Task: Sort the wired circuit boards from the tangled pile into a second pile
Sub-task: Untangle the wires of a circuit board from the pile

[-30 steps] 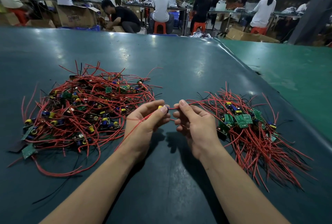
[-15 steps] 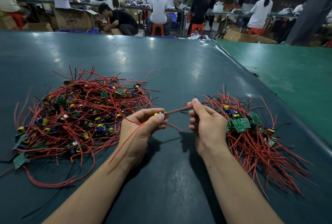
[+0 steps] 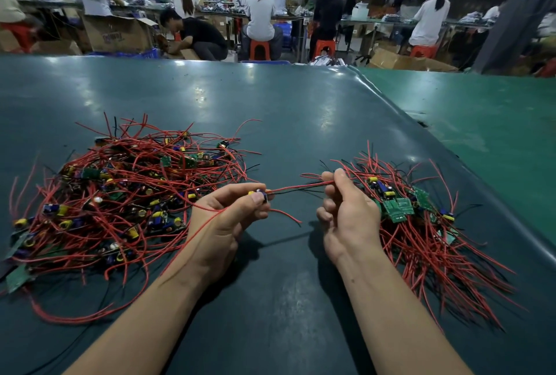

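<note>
Head view: dark green table [image 3: 285, 110], workers [image 3: 261, 13] seated behind.

Single head-worn wide-angle view, looking forward and down, close over dark green glossy worktop [image 3: 270, 110]; both forearms enter from bottom edge; workshop hall behind, far.

hands [image 3: 282, 212] stretch red wire [image 3: 298, 187]
</note>
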The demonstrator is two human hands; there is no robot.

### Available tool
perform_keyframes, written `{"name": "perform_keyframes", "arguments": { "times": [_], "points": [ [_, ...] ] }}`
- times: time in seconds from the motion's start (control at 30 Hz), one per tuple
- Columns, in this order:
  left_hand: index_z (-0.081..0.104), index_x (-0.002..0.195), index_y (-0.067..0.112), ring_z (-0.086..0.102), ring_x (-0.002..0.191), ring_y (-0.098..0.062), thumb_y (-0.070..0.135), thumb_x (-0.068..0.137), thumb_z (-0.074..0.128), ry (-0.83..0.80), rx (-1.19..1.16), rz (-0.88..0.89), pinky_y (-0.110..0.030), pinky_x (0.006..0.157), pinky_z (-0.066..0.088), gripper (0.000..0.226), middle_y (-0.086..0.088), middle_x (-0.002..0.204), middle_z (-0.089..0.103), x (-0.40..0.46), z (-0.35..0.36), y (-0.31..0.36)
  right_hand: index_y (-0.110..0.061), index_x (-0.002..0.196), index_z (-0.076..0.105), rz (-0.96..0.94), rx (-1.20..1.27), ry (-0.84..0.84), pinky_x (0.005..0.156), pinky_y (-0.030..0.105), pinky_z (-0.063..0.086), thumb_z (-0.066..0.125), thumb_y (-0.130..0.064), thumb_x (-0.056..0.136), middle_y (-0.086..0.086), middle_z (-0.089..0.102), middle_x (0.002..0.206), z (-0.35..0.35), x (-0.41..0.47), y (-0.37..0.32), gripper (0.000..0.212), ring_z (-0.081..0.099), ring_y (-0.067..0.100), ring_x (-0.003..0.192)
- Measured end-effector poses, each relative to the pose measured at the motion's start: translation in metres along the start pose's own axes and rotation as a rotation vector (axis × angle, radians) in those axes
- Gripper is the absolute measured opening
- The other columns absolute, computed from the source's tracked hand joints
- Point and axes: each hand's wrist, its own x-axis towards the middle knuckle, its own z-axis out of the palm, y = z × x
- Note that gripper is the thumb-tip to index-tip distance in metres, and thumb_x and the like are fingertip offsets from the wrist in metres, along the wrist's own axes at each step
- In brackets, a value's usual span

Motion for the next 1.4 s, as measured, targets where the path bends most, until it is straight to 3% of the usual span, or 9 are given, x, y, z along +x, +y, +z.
{"name": "perform_keyframes", "arguments": {
  "times": [0.2, 0.3, 0.4, 0.53, 0.67, 0.8, 0.97, 1.23, 1.4],
  "points": [
    [0.078, 0.075, 0.009, 0.066, 0.06, -0.015, 0.008, 0.062, 0.07, -0.062, 0.021, -0.053, -0.021, 0.06, 0.054, 0.015, -0.008, 0.072, 0.071, -0.004, 0.002, 0.002, -0.018, 0.055, 0.037, 0.253, 0.174, -0.093, 0.027, 0.014, 0.016, 0.046, -0.022, 0.1, -0.007, 0.027, 0.039, 0.002, -0.004, -0.005, 0.046, 0.022, 0.005, 0.027],
    [0.078, 0.076, 0.008, 0.066, 0.062, -0.016, 0.01, 0.061, 0.072, -0.035, 0.006, -0.07, -0.02, 0.062, 0.055, 0.017, -0.009, 0.073, 0.07, -0.003, 0.0, 0.004, -0.017, 0.058, 0.045, 0.272, 0.219, -0.1, 0.029, 0.014, 0.021, 0.051, -0.039, 0.098, -0.006, 0.033, 0.045, 0.0, -0.002, -0.006, 0.046, 0.027, 0.005, 0.031],
    [0.078, 0.075, 0.009, 0.068, 0.061, -0.014, 0.008, 0.063, 0.069, 0.047, -0.037, -0.071, -0.018, 0.061, 0.056, 0.014, -0.007, 0.072, 0.07, 0.001, -0.001, 0.005, -0.011, 0.075, 0.063, 0.133, 0.098, -0.111, 0.033, 0.016, 0.025, 0.057, -0.053, 0.084, -0.006, 0.043, 0.053, 0.0, -0.002, -0.003, 0.043, 0.032, 0.005, 0.038],
    [0.078, 0.075, 0.01, 0.068, 0.061, -0.014, 0.008, 0.062, 0.07, 0.057, -0.063, -0.087, -0.018, 0.061, 0.056, 0.015, -0.009, 0.072, 0.07, 0.001, 0.001, 0.006, -0.011, 0.075, 0.075, 0.015, -0.078, -0.203, 0.035, 0.017, 0.03, 0.07, -0.034, 0.074, -0.003, 0.053, 0.059, 0.001, -0.007, 0.004, 0.023, 0.04, 0.005, 0.042],
    [0.077, 0.074, 0.007, 0.069, 0.061, -0.014, 0.0, 0.07, 0.066, 0.075, -0.062, -0.071, -0.017, 0.059, 0.056, 0.013, -0.01, 0.073, 0.072, 0.002, 0.003, 0.003, -0.008, 0.082, 0.075, 0.007, -0.249, -0.31, 0.036, 0.018, 0.032, 0.073, -0.04, 0.067, -0.003, 0.058, 0.059, 0.002, -0.015, 0.009, 0.035, 0.042, 0.006, 0.041],
    [0.08, 0.079, 0.01, 0.07, 0.069, -0.016, 0.0, 0.066, 0.078, -0.025, 0.045, -0.041, -0.02, 0.065, 0.056, 0.016, -0.012, 0.079, 0.074, 0.0, 0.001, 0.002, -0.004, 0.076, 0.075, -0.033, -0.403, -0.367, 0.036, 0.017, 0.03, 0.075, -0.024, 0.079, 0.0, 0.054, 0.053, 0.003, -0.023, 0.02, 0.02, 0.039, 0.008, 0.039],
    [0.08, 0.078, 0.011, 0.068, 0.066, -0.017, -0.001, 0.061, 0.078, -0.048, 0.104, -0.018, -0.021, 0.064, 0.055, 0.021, -0.01, 0.074, 0.073, -0.002, 0.001, 0.0, -0.011, 0.068, 0.077, -0.055, -0.262, -0.259, 0.036, 0.017, 0.028, 0.073, -0.02, 0.082, -0.003, 0.048, 0.049, 0.005, -0.018, 0.017, 0.017, 0.035, 0.006, 0.039],
    [0.078, 0.075, 0.007, 0.068, 0.062, -0.019, 0.002, 0.063, 0.07, -0.033, 0.027, -0.04, -0.021, 0.06, 0.054, 0.016, -0.013, 0.073, 0.071, -0.002, -0.001, 0.003, -0.011, 0.056, 0.07, -0.167, -0.049, 0.005, 0.033, 0.015, 0.022, 0.06, -0.015, 0.096, -0.005, 0.044, 0.047, -0.004, 0.003, -0.001, 0.042, 0.029, 0.003, 0.034],
    [0.079, 0.073, 0.008, 0.068, 0.061, -0.018, 0.002, 0.063, 0.069, -0.01, 0.013, -0.029, -0.02, 0.059, 0.054, 0.015, -0.012, 0.071, 0.071, -0.004, -0.002, 0.005, -0.013, 0.065, 0.072, -0.339, -0.208, 0.112, 0.036, 0.019, 0.025, 0.062, -0.024, 0.096, -0.007, 0.043, 0.046, -0.008, 0.008, 0.004, 0.034, 0.03, 0.005, 0.035]
  ]
}}
